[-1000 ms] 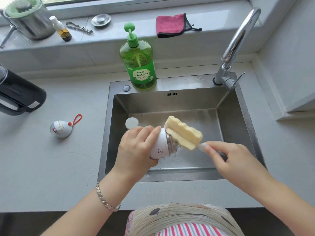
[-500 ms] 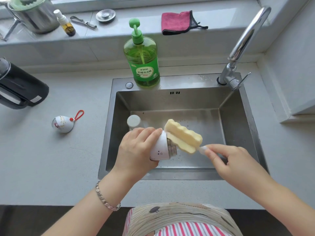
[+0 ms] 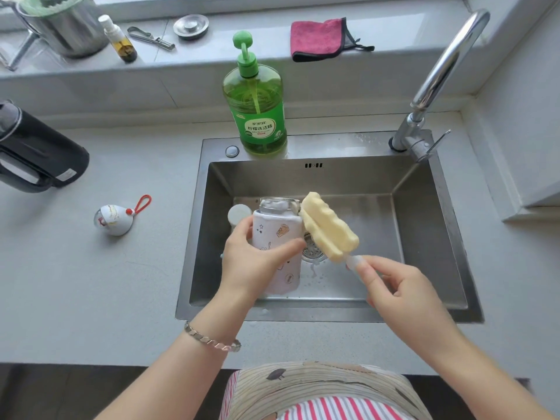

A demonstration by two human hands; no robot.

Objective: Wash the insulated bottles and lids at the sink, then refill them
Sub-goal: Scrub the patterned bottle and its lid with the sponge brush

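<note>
My left hand (image 3: 254, 262) grips a small white insulated bottle (image 3: 277, 228) with printed drawings, held upright over the steel sink (image 3: 430, 213), its steel mouth foamy and open. My right hand (image 3: 403, 295) pinches the clear handle of a yellow sponge brush (image 3: 328, 227), whose sponge head leans beside the bottle's mouth, outside it. A second small white bottle or lid (image 3: 239, 213) stands in the sink behind my left hand. A white rounded lid with a red loop (image 3: 116, 218) lies on the counter to the left.
A green dish soap pump bottle (image 3: 256, 107) stands on the sink's back rim. The tap (image 3: 436, 83) arches over the right rear corner. A black kettle (image 3: 33, 150) sits far left. The sill holds a pink cloth (image 3: 318, 39), a drain plug, a small bottle and a metal pot.
The bottle was lying sideways with its mouth to the right and the sponge at it; now my left hand has turned it upright and the sponge is out beside it.
</note>
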